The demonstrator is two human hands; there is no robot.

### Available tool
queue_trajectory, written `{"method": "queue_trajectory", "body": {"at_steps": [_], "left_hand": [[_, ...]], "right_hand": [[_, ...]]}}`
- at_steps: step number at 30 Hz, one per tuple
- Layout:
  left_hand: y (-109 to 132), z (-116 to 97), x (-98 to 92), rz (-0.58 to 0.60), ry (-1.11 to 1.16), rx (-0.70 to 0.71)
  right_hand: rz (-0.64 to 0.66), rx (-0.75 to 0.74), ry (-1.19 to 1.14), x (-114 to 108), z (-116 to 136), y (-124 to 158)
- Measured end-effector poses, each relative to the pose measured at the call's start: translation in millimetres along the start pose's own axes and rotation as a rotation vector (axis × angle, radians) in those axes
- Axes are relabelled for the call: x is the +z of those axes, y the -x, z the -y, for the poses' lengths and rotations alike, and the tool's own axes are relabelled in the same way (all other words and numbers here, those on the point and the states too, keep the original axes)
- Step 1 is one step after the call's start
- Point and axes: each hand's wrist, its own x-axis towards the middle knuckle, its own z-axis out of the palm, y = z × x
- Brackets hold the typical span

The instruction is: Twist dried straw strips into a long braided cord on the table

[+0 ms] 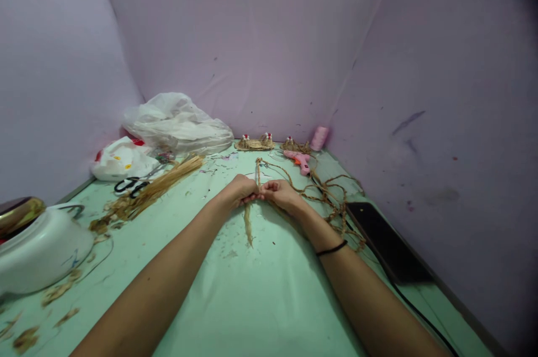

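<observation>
A short braided cord (258,171) of brown fibre runs from a knot at its far end down to my two hands, which meet at the middle of the table. My left hand (241,190) is closed on the cord from the left, and loose fibre ends (248,227) hang below it. From the right, my right hand (281,194) pinches the fibre strands beside the left fingertips. A long braided rope (309,195) trails from the knot, past my right hand, and lies in loops at the right.
Pink glue gun (300,161), pink thread spool (320,137) and woven pieces (254,144) stand at the back. Left: plastic bag (180,124), scissors (131,184), fibre bundle (163,186), white container (48,250). A dark phone-like slab (389,245) and black cable lie right.
</observation>
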Motion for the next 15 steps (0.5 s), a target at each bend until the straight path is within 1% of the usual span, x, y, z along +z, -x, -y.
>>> {"method": "queue_trajectory", "body": {"at_steps": [4,7,9,12,15], "left_hand": [[-5,4,10.4,-0.123,-0.034,0.012],[-10,6,15.9,-0.184,-0.033,0.03],[-11,6,17.2,-0.203,-0.023,0.036],[-8,4,16.2,-0.203,0.005,0.021],[-2,2,13.3,-0.168,0.061,0.003]], "right_hand": [[-0.135,-0.112,0.56,3,3,1],[-0.221,-0.106,0.831,6,15,9],[-0.265,-0.045,0.923,9,25,15],[-0.298,0.049,0.983,14,37,21],[-0.277,0.041,1.015,18,43,24]]}}
